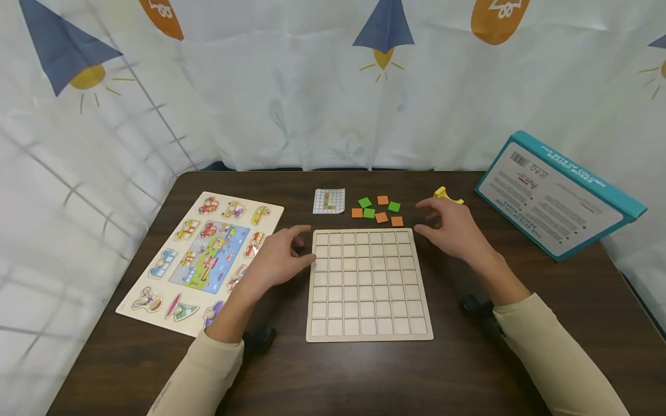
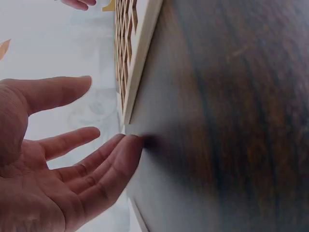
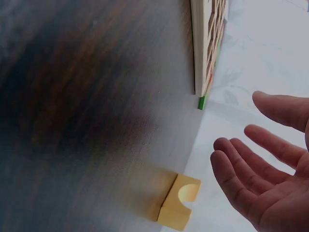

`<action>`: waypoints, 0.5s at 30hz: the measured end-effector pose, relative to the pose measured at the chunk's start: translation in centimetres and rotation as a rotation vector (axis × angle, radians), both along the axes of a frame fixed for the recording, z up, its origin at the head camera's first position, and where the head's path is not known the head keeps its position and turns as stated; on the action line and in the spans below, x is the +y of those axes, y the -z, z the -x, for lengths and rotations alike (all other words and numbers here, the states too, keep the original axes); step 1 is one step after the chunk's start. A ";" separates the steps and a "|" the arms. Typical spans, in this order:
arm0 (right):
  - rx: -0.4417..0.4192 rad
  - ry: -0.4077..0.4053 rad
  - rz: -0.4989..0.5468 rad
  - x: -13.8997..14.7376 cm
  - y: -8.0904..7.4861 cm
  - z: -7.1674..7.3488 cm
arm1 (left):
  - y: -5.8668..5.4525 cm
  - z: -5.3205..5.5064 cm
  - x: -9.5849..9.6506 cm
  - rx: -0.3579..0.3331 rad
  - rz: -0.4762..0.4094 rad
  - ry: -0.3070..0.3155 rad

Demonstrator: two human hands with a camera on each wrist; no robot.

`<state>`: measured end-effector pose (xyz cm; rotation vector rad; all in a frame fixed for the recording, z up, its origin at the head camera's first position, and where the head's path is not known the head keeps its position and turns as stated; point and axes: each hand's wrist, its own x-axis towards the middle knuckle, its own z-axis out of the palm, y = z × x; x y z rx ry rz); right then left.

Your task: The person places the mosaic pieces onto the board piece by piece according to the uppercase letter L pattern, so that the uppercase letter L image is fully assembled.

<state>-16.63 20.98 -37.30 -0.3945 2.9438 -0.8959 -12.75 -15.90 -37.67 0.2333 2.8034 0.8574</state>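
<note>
A pale wooden board (image 1: 366, 338) with rows of square recesses lies flat in the middle of the table. My left hand (image 1: 281, 254) is beside its left edge, fingers loosely bent and thumb tip close to the rim; the left wrist view shows nothing held. By the board's far right corner hovers my right hand (image 1: 452, 227), fingers spread and holding nothing. Beyond the board lie several green tiles (image 1: 365, 203) and orange tiles (image 1: 382, 200), with a small grid card (image 1: 329, 201) to their left. A yellow block (image 3: 176, 212) with a curved notch sits behind my right hand, partly hidden in the head view.
On the left lies a vehicle picture puzzle (image 1: 208, 254), partly covered by my left forearm. A teal and white box (image 1: 557, 196) leans at an angle on the right. A patterned white curtain (image 1: 312, 115) hangs behind the dark wooden table (image 1: 364, 381).
</note>
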 end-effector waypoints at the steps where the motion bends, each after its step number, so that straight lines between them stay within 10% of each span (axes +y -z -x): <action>1: -0.003 0.000 0.004 0.0 0.1 0.1 | 0.1 0.1 0.0 -0.008 -0.003 0.000; 15: -0.044 -0.024 0.026 -0.9 0.3 2.1 | 0.9 1.1 1.1 -0.174 -0.157 -0.049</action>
